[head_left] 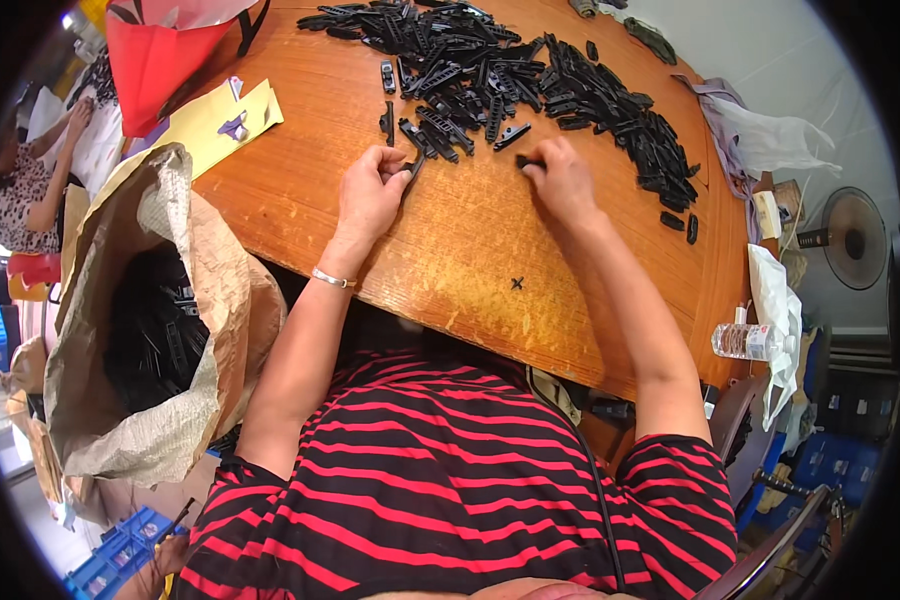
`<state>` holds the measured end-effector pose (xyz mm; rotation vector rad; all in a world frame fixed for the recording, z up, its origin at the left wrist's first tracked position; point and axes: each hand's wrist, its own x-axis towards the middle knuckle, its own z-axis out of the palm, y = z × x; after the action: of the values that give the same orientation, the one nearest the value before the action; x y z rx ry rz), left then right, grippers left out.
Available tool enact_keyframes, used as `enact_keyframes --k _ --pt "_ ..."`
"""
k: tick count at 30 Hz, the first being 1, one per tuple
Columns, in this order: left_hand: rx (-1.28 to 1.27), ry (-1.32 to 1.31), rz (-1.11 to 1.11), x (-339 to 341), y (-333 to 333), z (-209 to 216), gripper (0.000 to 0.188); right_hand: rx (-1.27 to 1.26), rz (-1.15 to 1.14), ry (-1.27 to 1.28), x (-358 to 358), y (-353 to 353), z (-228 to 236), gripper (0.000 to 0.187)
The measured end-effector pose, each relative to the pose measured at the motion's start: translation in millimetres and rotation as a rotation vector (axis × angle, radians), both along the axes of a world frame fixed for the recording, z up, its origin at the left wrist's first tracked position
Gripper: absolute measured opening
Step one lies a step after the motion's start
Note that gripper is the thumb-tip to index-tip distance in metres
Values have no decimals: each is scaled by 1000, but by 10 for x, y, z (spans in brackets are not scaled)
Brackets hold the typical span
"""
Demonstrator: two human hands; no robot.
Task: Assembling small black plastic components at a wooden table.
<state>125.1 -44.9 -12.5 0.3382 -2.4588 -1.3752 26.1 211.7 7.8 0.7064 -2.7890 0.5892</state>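
Observation:
My left hand is closed in a pinch on a slim black plastic part, at the near edge of a loose heap of similar black parts. To the right, my right hand pinches another small black plastic part, mostly covered by the fingers. A single long black part lies between the hands, just beyond them. Closer to my body, a tiny black cross-shaped piece rests on the wooden table. A second band of black parts curves along the table's right side.
An open brown paper sack with black parts inside stands at my left. Behind it are a red bag and yellow paper. A plastic bottle and a fan are at the right. Another person sits far left.

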Motion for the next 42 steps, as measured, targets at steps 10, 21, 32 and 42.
enact_keyframes --k 10,21,32,42 --pt "938 -126 -166 231 -121 116 20 -203 294 -94 989 -882 -5 16" --pt "802 -306 -351 269 -66 225 19 -462 311 -448 739 -679 232 15" --pt "454 -101 -221 186 -15 3 16 -440 15 -639 899 -770 90 24" --pt "205 -285 -209 104 -17 104 17 -339 -49 -918 771 -791 157 23"
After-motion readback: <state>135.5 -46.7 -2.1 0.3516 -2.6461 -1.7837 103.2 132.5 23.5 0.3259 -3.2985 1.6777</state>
